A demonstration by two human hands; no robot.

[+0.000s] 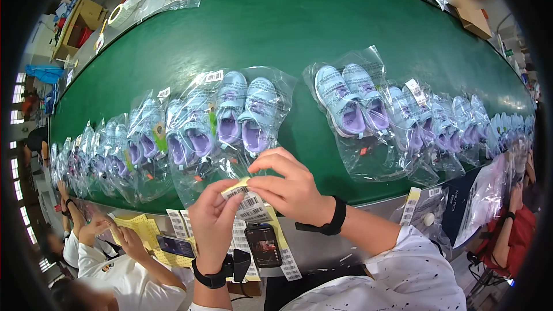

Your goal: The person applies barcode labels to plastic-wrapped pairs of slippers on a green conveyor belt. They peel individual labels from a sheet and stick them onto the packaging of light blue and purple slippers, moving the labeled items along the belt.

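Between my left hand (210,222) and my right hand (291,187) is a strip of barcode labels (252,203) with a yellow backing. The left fingers pinch its upper edge. My right thumb and forefinger close on the strip's top corner; whether a single label is between them is too small to tell. Just beyond the hands lies a pair of light-blue and lilac children's shoes (253,109) in a clear plastic bag. Another bagged pair (351,101) lies to the right, past a gap. I wear a black band on each wrist.
Rows of bagged shoes (147,132) run left and right along the green conveyor belt (276,29). On the near metal ledge (334,247) lie a phone (265,245), more label strips (291,262) and a dark-blue box (461,201). Co-workers' hands (129,242) are at the left; a red-sleeved person (510,230) is at the right.
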